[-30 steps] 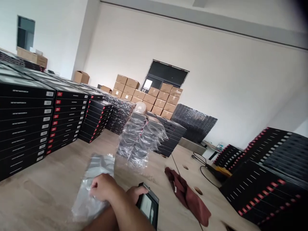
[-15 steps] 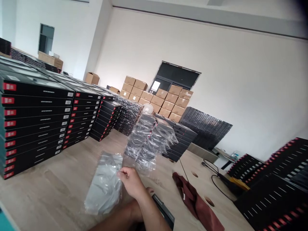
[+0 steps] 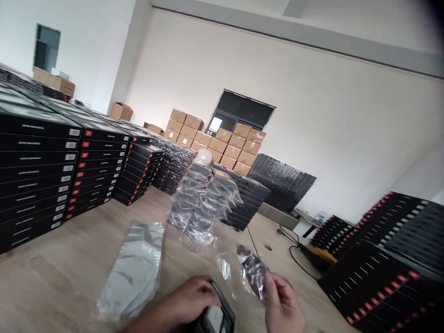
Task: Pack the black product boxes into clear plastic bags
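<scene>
Left hand point(image 3: 189, 300) is curled tight round a flat black box point(image 3: 222, 319) with a pale window, and right hand point(image 3: 282, 310) is pinching a crumpled clear plastic bag point(image 3: 251, 273) in its fingertips. A frosted grey poly bag point(image 3: 130, 270) lies just left of the left hand on the pale wood table point(image 3: 58, 282).

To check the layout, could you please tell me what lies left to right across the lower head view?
Black box stack, grey plastic bag, left hand, black box, clear plastic bag, right hand, further black box stack.
</scene>
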Action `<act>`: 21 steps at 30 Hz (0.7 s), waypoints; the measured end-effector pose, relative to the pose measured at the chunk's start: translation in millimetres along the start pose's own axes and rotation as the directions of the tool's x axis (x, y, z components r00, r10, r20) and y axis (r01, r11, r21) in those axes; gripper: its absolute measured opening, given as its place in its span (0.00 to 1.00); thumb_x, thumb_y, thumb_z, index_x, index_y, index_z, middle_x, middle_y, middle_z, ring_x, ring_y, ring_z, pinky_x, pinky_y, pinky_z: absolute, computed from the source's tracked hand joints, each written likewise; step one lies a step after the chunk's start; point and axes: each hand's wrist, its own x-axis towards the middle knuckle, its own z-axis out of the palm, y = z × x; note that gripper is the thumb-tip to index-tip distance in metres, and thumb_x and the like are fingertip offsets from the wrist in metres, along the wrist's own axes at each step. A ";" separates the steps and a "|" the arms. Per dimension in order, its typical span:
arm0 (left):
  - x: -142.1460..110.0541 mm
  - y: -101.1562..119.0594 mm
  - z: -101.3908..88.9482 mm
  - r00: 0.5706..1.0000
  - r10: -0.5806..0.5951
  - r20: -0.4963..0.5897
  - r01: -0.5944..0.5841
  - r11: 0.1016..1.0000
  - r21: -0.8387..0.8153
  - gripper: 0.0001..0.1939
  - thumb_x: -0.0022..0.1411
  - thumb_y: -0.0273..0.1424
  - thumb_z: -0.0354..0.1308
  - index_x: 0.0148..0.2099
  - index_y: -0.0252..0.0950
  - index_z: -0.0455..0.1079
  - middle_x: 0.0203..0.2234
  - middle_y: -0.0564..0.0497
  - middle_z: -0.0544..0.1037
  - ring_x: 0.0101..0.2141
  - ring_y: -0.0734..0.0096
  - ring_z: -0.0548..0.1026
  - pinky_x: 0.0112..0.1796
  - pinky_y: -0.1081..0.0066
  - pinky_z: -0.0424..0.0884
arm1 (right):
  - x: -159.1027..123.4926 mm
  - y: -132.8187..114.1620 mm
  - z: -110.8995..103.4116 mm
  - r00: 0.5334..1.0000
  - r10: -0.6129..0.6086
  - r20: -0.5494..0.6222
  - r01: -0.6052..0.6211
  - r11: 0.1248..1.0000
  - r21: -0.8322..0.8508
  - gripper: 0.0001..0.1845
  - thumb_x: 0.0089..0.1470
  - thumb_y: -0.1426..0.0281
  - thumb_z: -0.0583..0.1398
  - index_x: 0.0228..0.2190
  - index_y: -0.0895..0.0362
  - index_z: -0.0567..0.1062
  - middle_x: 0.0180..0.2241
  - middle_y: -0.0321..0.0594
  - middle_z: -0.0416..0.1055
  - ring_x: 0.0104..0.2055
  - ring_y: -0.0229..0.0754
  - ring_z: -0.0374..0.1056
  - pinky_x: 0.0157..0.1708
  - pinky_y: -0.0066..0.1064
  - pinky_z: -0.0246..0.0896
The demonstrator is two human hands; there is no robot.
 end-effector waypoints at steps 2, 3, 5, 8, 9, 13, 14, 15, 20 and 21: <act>-4.1 7.9 -0.4 1.000 0.019 0.003 -0.019 1.000 0.023 0.18 0.55 0.44 0.54 0.30 0.35 0.76 0.42 0.48 0.74 0.44 0.62 0.69 0.47 0.69 0.59 | -16.1 -2.7 -3.9 0.982 -0.166 0.090 0.173 0.982 -0.071 0.17 0.50 0.55 0.59 0.30 0.56 0.76 0.30 0.41 0.75 0.32 0.44 0.70 0.33 0.31 0.65; -5.4 10.6 -0.8 0.999 0.049 0.023 -0.050 0.998 0.026 0.23 0.57 0.48 0.51 0.30 0.34 0.76 0.41 0.48 0.74 0.42 0.63 0.70 0.46 0.69 0.60 | -24.0 -7.1 -2.7 0.950 -0.262 0.171 0.277 0.958 -0.072 0.14 0.52 0.57 0.59 0.30 0.55 0.76 0.30 0.41 0.75 0.33 0.44 0.70 0.35 0.32 0.65; -6.7 12.6 -2.0 0.991 0.116 0.067 -0.116 0.993 0.007 0.28 0.60 0.52 0.46 0.29 0.33 0.75 0.37 0.48 0.75 0.39 0.65 0.71 0.43 0.70 0.61 | -37.0 -18.4 3.6 0.843 -0.414 0.343 0.450 0.893 -0.029 0.11 0.56 0.62 0.57 0.31 0.53 0.77 0.30 0.41 0.74 0.34 0.43 0.70 0.36 0.32 0.65; -5.3 8.2 -4.3 0.988 0.139 0.067 -0.137 0.990 -0.037 0.27 0.59 0.51 0.49 0.27 0.33 0.74 0.31 0.50 0.74 0.35 0.67 0.70 0.40 0.71 0.61 | -48.7 -30.5 14.5 0.703 -0.474 0.530 0.563 0.826 -0.007 0.11 0.59 0.67 0.54 0.32 0.51 0.77 0.28 0.40 0.71 0.31 0.42 0.68 0.32 0.31 0.65; -4.3 5.5 -5.1 0.991 0.116 0.061 -0.113 0.992 -0.056 0.24 0.57 0.50 0.52 0.27 0.33 0.73 0.29 0.50 0.74 0.33 0.68 0.70 0.38 0.72 0.61 | -50.9 -31.4 16.8 0.678 -0.467 0.567 0.574 0.819 -0.013 0.12 0.59 0.67 0.53 0.32 0.51 0.77 0.27 0.40 0.70 0.31 0.42 0.68 0.31 0.31 0.64; 0.8 -4.2 -9.2 1.000 0.007 -0.006 -0.008 0.985 -0.171 0.15 0.47 0.42 0.63 0.28 0.33 0.74 0.30 0.51 0.73 0.32 0.70 0.68 0.35 0.73 0.61 | -52.3 -21.5 16.8 0.655 -0.393 0.646 0.516 0.856 -0.002 0.08 0.58 0.69 0.56 0.34 0.51 0.76 0.29 0.39 0.71 0.33 0.41 0.68 0.32 0.30 0.65; 2.1 -6.0 -10.4 1.000 0.001 -0.015 -0.004 0.983 -0.186 0.15 0.47 0.42 0.63 0.27 0.33 0.74 0.31 0.51 0.73 0.32 0.70 0.68 0.35 0.73 0.60 | -51.1 -17.6 14.8 0.656 -0.378 0.654 0.493 0.870 0.008 0.06 0.56 0.70 0.57 0.35 0.51 0.75 0.30 0.38 0.71 0.33 0.41 0.69 0.33 0.29 0.65; 3.4 -7.7 -11.7 1.000 -0.007 -0.024 0.002 0.982 -0.188 0.15 0.47 0.42 0.63 0.27 0.33 0.74 0.29 0.52 0.72 0.32 0.71 0.67 0.35 0.73 0.60 | -49.3 -13.8 12.5 0.659 -0.367 0.656 0.476 0.879 0.014 0.05 0.55 0.70 0.59 0.35 0.51 0.75 0.30 0.38 0.71 0.33 0.41 0.69 0.33 0.29 0.65; 7.5 -13.0 -16.5 0.981 -0.112 -0.161 0.086 0.984 -0.156 0.23 0.46 0.49 0.60 0.26 0.31 0.72 0.20 0.54 0.68 0.24 0.74 0.62 0.28 0.73 0.56 | -42.0 -5.6 4.5 0.677 -0.379 0.631 0.500 0.866 -0.016 0.09 0.55 0.68 0.58 0.24 0.53 0.73 0.24 0.37 0.70 0.28 0.40 0.68 0.30 0.30 0.63; 7.4 -12.6 -16.9 0.977 -0.112 -0.184 0.082 0.983 -0.161 0.23 0.46 0.50 0.60 0.26 0.31 0.71 0.21 0.54 0.69 0.24 0.74 0.63 0.28 0.73 0.56 | -42.0 -6.3 4.6 0.670 -0.385 0.635 0.515 0.857 -0.024 0.10 0.55 0.69 0.58 0.23 0.53 0.73 0.23 0.37 0.70 0.28 0.40 0.68 0.30 0.30 0.63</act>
